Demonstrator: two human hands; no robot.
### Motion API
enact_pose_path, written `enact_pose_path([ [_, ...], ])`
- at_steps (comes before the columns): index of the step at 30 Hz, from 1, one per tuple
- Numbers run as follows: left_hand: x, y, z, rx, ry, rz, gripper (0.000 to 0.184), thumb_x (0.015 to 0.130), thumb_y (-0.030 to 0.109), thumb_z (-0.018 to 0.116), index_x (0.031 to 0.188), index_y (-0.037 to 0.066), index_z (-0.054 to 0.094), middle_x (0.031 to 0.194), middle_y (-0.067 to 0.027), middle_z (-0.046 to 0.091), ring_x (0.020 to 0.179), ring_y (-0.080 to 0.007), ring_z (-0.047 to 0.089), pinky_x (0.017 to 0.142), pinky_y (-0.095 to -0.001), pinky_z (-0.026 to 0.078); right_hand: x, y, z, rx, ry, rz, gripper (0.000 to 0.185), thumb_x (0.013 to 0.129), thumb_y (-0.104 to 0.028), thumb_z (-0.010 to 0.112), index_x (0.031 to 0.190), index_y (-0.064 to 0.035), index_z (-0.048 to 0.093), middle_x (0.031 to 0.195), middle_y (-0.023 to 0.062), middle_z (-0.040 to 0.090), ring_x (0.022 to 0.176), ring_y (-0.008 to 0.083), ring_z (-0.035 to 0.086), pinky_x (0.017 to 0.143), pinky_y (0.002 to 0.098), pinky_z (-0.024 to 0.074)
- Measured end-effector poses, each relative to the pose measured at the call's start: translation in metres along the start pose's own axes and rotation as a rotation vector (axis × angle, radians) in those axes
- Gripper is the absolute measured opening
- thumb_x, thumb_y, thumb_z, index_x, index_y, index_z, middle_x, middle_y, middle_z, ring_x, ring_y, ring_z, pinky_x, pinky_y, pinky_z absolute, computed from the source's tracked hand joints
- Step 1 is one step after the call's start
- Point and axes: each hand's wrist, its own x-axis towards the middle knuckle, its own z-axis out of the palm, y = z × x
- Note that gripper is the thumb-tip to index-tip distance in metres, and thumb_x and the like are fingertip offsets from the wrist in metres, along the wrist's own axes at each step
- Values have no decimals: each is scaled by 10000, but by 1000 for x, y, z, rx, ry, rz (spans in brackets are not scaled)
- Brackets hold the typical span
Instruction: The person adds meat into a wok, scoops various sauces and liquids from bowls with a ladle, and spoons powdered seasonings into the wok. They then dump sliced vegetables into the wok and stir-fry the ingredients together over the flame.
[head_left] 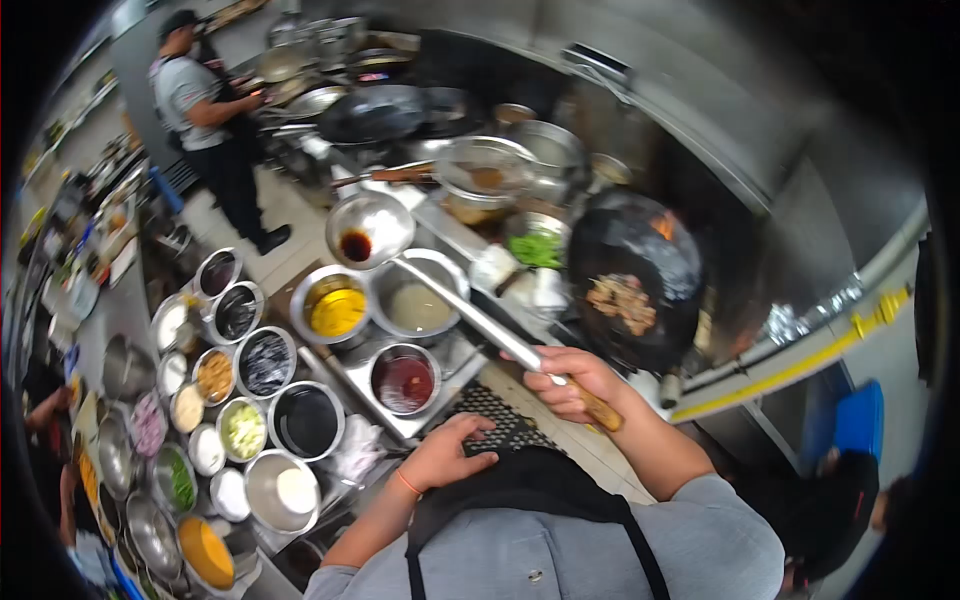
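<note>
"Steel and wood: the long ladle (470,314) hangs near a metal pot (300,303) of glossy yellow liquid (337,312), dark liquid (355,245) pooled in its round bowl (388,212). The right hand (572,384) grips it, fingers wrapped where metal meets wooden grip (601,413)."

"How best to hold it?"

"Bowl level, wrist steady, I'd say; a tilt could spill that pool."

"And the left hand (448,455)?"

"Released, fingers loosely bent, beside the black cloth apron (540,482)."

"What lies around?"

"Dark red liquid (404,382) in another round pot (400,349); farther off, browned, rough-edged pieces (622,303) in a blackened, curved wok (600,240)."
</note>
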Motion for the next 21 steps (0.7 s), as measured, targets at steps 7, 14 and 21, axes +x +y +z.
enact_pose_path([
  [7, 108, 42, 101, 198, -253, 172, 423, 792, 219, 731, 1142, 27, 592, 1119, -147, 598, 1001, -275, 614, 887, -360, 490, -193, -9, -73, -264, 624, -377, 527, 863, -58, 526, 1384, -72, 442, 710, 59, 504, 403, 75, 398, 329, 217, 339],
  [14, 234, 48, 198, 553, 25, 536, 364, 803, 275, 677, 1053, 18, 611, 1088, -154, 596, 1038, -312, 564, 897, -395, 456, -222, -20, -186, -860, 1056, -420, 574, 815, 16, 590, 1374, -57, 478, 687, -10, 515, 475, 75, 457, 408, 253, 368],
  [21, 332, 22, 209, 659, 240, 764, 320, 769, 260, 671, 500, 130, 556, 499, -59, 546, 482, -274, 574, 511, -385, 486, -236, -54, -206, -707, 1168, -620, 626, 823, 68, 587, 1414, -57, 424, 715, 1, 541, 479, 73, 484, 381, 233, 374],
])
